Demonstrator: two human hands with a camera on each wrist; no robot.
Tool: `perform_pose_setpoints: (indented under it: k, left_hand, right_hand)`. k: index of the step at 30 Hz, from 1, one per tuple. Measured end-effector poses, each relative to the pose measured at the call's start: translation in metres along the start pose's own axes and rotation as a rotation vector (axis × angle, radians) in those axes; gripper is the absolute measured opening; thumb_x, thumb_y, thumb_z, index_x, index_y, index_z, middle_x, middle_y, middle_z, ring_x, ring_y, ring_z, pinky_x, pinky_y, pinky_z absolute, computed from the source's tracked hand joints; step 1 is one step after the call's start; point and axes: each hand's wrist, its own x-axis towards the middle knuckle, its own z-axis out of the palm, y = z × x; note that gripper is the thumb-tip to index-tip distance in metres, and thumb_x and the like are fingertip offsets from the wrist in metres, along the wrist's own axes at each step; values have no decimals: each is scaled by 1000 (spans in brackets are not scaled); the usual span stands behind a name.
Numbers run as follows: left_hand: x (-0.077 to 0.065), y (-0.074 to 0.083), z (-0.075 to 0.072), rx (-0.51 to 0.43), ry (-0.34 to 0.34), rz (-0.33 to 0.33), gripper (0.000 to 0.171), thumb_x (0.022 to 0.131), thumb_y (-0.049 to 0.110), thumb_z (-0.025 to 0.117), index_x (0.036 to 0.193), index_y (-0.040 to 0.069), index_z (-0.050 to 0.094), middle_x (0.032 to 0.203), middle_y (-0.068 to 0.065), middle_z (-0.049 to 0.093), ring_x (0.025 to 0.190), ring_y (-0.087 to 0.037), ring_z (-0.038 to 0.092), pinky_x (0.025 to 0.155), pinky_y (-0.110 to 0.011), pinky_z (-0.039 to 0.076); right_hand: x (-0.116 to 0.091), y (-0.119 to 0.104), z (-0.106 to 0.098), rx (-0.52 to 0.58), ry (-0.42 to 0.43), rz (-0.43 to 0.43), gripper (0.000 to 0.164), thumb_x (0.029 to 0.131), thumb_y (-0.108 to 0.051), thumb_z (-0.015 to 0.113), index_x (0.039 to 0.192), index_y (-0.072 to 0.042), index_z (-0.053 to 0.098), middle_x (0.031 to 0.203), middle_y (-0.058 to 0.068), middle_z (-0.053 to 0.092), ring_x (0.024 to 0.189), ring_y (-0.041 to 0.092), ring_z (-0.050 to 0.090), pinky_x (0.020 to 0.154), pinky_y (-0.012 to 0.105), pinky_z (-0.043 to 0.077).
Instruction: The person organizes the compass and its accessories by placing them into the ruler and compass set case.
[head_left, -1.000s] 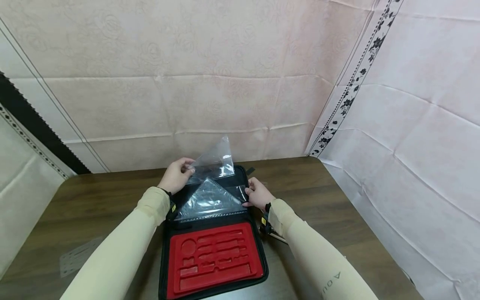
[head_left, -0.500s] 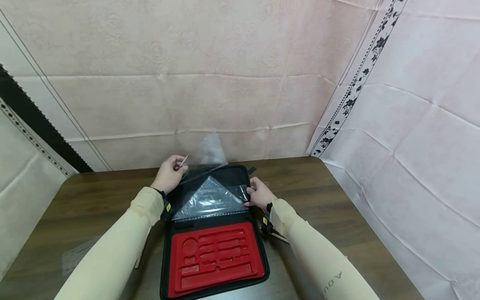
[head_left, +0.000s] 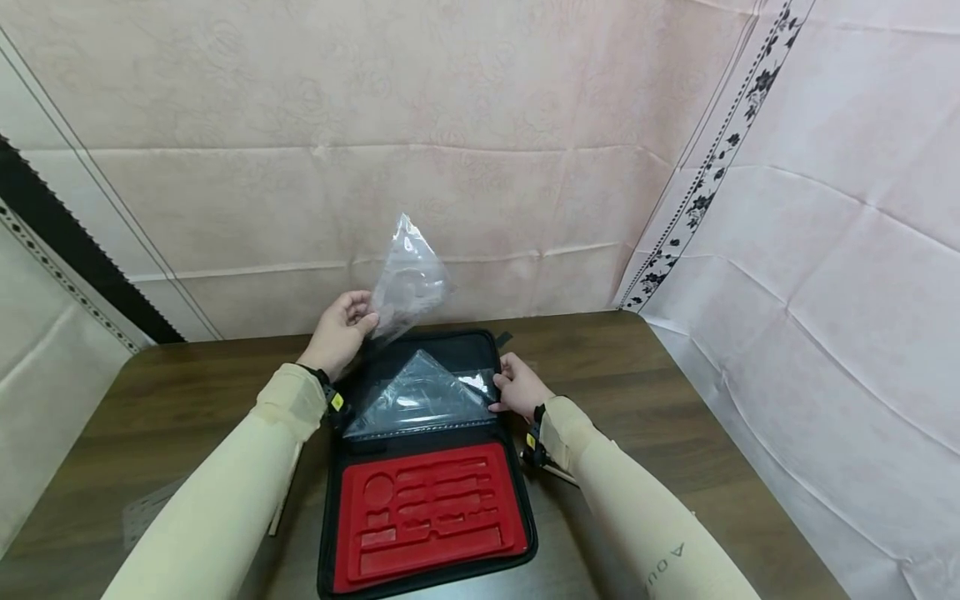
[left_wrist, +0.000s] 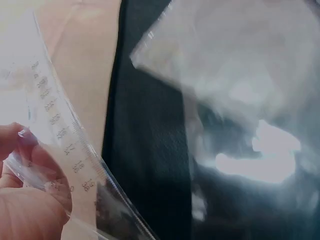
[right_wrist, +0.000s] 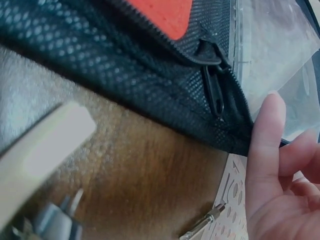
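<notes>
Right now, a clear triangle ruler (head_left: 411, 275) is up in the air above the far end of my case, tilted with one point up. My left hand (head_left: 341, 333) pinches it by one side, and I can see little numbers along its edge. My right hand (head_left: 517, 390) holds the side edge of the black case (head_left: 529, 533). The case lies open on the brown desk (head_left: 622, 383). In its lid, another clear triangle (head_left: 423, 396) sits in a see-through pocket. The near half has a red tray (head_left: 431, 533) with lots of shaped dips. A black zip pull (right_wrist: 215, 90) hangs at the case's side. Near my right hand are a pale stick (right_wrist: 50, 140), a small metal tool (right_wrist: 204, 222) and a sheet with holes (right_wrist: 232, 212). Behind the desk hangs a pinkish, creased cloth (head_left: 450, 108).
</notes>
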Motion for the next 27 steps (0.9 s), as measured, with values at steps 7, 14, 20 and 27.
perform_pose_setpoints:
  k: [7,14,20,27]
  left_hand:
    - [3,7,15,0,-63,28,35,98,5,55,132,-2,50,131,-16,54,116,-25,51,93,-30,42]
    - [9,-9,10,46,-112,22,33,97,4,56,129,-4,52,129,-18,55,107,-24,53,87,-25,45]
    - [8,-20,4,85,-151,-35,31,97,7,57,127,1,53,112,-17,56,97,-22,57,81,-29,48]
    - [9,-19,4,-20,-158,-55,35,98,3,55,131,-3,48,116,-21,55,99,-21,55,90,-36,45]
  right_hand:
    - [1,2,2,16,2,-3,11,102,-3,44,113,-4,41,84,9,39,53,15,40,69,38,56]
    - [3,1,6,1,-8,-5,13,102,-4,44,115,-5,41,96,17,47,77,25,55,70,36,56]
    - [3,-1,4,-38,-9,-7,12,103,-6,43,115,-5,41,96,18,47,94,30,55,70,35,56]
    - [4,-3,0,-44,-7,9,9,104,-7,42,113,-5,42,101,18,48,96,29,54,69,36,56]
